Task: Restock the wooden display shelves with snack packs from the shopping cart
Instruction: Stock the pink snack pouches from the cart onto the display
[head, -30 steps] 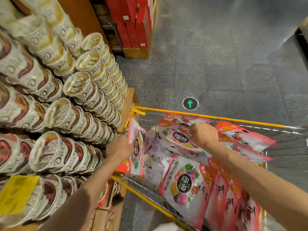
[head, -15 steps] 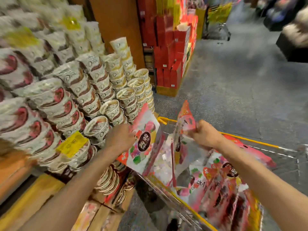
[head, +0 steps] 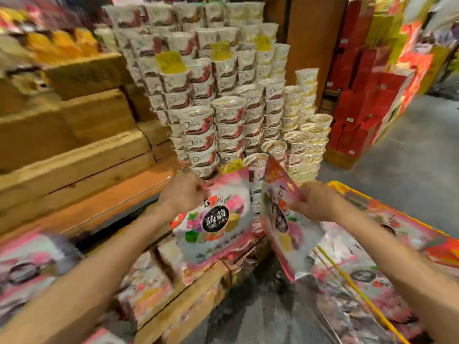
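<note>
Gripping a pink-and-white snack pack by its top corner at frame centre, our left hand holds it face-on, long axis upright, above the wooden display shelves. Our right hand pinches a second pack, edge-on, over the shopping cart; bare grey floor lies upper right.

A shop: stacked snack cups, wooden display shelves, shopping cart
</note>
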The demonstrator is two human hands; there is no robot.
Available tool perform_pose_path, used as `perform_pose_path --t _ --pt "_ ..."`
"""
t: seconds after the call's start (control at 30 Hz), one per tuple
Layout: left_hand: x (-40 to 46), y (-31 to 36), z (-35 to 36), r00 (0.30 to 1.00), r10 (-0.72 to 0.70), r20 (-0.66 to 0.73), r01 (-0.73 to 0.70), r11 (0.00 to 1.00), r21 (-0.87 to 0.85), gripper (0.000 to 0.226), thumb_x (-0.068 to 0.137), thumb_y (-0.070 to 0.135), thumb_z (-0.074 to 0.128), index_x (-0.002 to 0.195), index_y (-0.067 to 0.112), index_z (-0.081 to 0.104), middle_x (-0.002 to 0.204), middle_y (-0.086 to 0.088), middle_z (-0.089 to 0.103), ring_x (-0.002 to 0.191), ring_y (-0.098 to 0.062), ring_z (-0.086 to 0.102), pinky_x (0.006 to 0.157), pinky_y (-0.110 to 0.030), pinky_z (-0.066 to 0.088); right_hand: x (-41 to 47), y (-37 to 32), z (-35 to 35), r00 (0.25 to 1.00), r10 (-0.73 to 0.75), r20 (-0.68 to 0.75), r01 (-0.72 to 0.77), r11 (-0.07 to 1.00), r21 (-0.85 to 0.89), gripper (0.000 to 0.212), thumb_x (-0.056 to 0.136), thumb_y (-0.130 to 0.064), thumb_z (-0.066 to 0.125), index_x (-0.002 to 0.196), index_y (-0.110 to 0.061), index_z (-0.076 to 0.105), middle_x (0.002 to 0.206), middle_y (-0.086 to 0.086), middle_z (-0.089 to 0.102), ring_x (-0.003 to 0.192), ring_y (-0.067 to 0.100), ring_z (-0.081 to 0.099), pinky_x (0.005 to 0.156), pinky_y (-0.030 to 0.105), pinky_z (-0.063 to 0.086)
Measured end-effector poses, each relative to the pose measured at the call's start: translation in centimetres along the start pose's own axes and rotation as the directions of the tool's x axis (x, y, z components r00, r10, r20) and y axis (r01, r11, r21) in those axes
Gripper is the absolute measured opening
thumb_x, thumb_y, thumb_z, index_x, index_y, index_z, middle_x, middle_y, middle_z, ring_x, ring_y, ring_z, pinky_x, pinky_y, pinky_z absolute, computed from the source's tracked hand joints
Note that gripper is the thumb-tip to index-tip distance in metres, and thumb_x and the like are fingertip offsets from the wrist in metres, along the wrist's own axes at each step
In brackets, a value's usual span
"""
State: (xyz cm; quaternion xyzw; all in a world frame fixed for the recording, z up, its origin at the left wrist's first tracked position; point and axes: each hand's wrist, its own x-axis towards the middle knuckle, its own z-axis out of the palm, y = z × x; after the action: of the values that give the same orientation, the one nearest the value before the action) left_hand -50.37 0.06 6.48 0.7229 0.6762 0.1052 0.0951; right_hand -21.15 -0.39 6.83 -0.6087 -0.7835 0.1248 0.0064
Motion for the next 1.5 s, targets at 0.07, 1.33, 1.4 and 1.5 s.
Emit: perform_pose_path --t 0.07,1.33,1.4,1.5 --pt "-1.7 -3.6 -1.3 0.999 -0.042 0.02 0.043 0.997 -0.066 0.02 0.089 0.03 0.063 0.087 0.014 0.075 0.092 -0.015 0.072 0.086 -0.032 0.067 0.064 -0.029 0.045 0.1 -3.3 0.2 1.0 -0.024 -0.004 0.023 0.997 -0.078 0.042 0.094 -0.05 0.044 0.066 -0.019 0.042 0.077 0.005 0.051 0.093 0.029 0.058 0.066 0.03 0.033" --pt "-17.7 -65.4 -23.4 0.496 -0.63 -0.598 0.656 0.723 -0.218 0.022 0.086 0.006 0.06 0.101 0.014 0.075 0.097 -0.007 0.074 0.089 -0.028 0.066 0.072 -0.037 0.051 29.5 -70.2 9.6 0.791 -0.496 -0.357 0.579 0.796 0.176 0.015 0.077 -0.014 0.061 0.082 -0.026 0.069 0.077 0.005 0.071 0.074 0.032 0.064 0.051 0.028 0.036" --pt "-17.1 -68.3 -22.4 0.527 -0.631 -0.57 0.637 0.737 -0.227 0.019 0.085 0.007 0.062 0.096 0.014 0.075 0.092 -0.009 0.074 0.085 -0.028 0.067 0.073 -0.041 0.054 30.6 -71.9 10.9 0.82 -0.479 -0.314 0.537 0.834 0.13 0.017 0.073 -0.009 0.06 0.082 -0.016 0.072 0.072 0.012 0.068 0.072 0.037 0.062 0.055 0.032 0.045" --pt "-16.1 -72.1 -20.7 0.596 -0.634 -0.492 0.597 0.76 -0.255 0.02 0.087 0.005 0.061 0.102 0.01 0.074 0.097 -0.009 0.074 0.086 -0.023 0.068 0.077 -0.039 0.055 32.4 -73.6 13.0 0.876 -0.429 -0.22 0.461 0.878 0.126 0.015 0.071 0.002 0.055 0.062 -0.01 0.059 0.063 0.012 0.056 0.068 0.035 0.057 0.059 0.034 0.042"
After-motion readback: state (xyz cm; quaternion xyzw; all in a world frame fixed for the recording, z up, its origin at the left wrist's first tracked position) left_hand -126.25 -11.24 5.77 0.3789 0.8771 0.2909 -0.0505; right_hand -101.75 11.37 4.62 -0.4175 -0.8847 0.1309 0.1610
